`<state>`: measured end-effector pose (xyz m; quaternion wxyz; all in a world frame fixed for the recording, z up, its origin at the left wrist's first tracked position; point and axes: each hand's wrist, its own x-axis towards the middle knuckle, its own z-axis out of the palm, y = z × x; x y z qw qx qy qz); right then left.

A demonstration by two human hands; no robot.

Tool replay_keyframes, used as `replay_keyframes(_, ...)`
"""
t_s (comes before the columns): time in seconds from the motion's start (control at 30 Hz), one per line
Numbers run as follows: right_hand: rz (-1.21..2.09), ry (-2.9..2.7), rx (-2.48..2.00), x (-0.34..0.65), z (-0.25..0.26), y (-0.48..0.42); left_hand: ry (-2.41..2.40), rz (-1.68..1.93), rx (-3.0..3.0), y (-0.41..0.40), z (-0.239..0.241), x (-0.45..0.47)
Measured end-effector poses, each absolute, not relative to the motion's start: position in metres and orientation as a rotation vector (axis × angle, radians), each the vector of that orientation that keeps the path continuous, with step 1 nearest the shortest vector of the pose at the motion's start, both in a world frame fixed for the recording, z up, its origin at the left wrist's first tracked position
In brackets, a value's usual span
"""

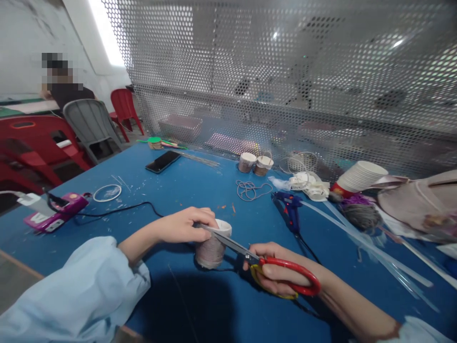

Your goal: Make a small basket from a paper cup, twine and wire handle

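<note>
My left hand (191, 226) grips the rim of a paper cup (210, 252) wrapped in pinkish-grey yarn, which stands upright on the blue table. Its thumb and fingers are closed over the near left side of the white rim. In my right hand (276, 271) are scissors (296, 276) with one red and one yellow handle loop. The blades point up and left, and their tips lie at the cup's rim beside my left fingers. Whether anything is between the blades, I cannot make out.
Behind the cup, two smaller wrapped cups (247, 163) and a loose cord (250, 190) lie on the table. A blue glue gun (291, 209), glue sticks (357, 233) and stacked paper cups (360, 176) are right. Left are a phone (163, 162) and a purple power strip (57, 214).
</note>
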<state>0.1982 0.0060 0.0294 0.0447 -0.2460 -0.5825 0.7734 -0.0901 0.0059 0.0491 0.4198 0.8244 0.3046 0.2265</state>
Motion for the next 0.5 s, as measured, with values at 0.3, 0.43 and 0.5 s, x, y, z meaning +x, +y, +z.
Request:
replay_keyframes(0.3, 2.353, -1.87, -0.884, 0.2026, 0.0335, 0.0071, 0.663, 0.521, 2.011, 0.0095, 0.0508, -0.0891)
replay_keyframes(0.43, 2.357, -1.899, -0.89, 0.2036, 0.0366, 0.0079, 0.668, 0.492, 2.019, 0.0103, 0.0507, -0.0894)
replay_keyframes(0.5, 2.353, -1.932, -0.904, 0.2041, 0.0388, 0.0081, 0.651, 0.481, 2.049, 0.0102, 0.0506, -0.0896)
